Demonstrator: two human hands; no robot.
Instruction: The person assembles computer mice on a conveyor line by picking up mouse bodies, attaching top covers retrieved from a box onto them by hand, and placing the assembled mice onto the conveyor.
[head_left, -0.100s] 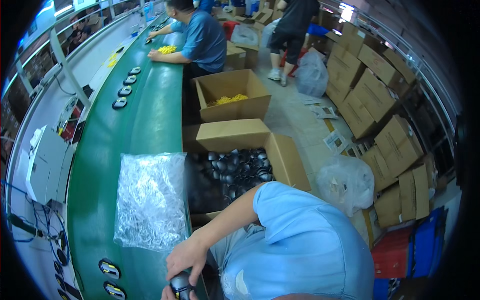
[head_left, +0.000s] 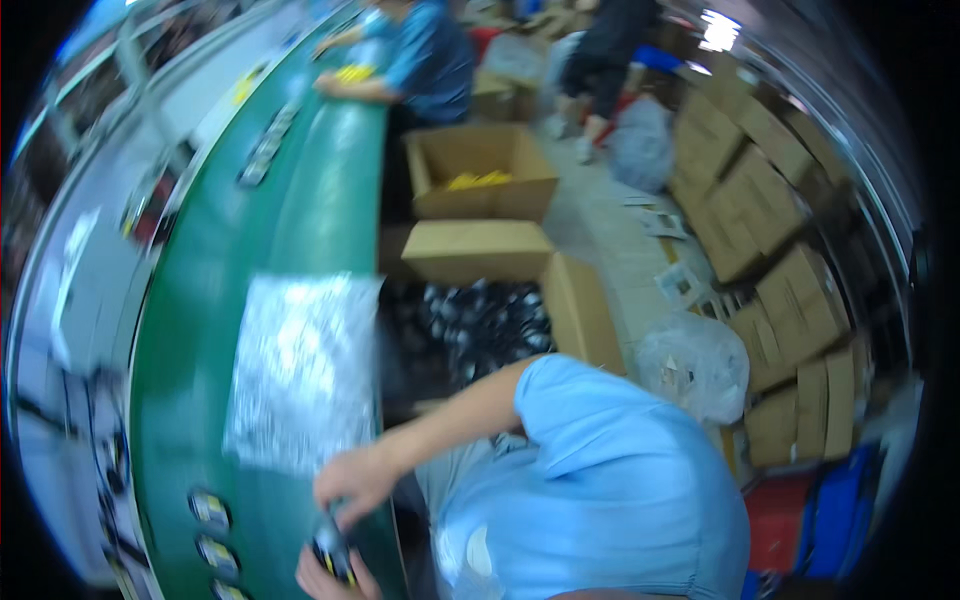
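Over the green conveyor belt (head_left: 185,410), a dark rounded piece (head_left: 330,546) in hand.
The left hand (head_left: 322,582) grips it from below; the right hand (head_left: 354,484) curls at its top, contact blurred, near a clear plastic bag (head_left: 300,370).

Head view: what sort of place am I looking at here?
Probably a factory assembly or packing line: a long green belt carries small dark parts in rows, an open carton of black pieces stands beside it, and cardboard boxes are piled along the right.
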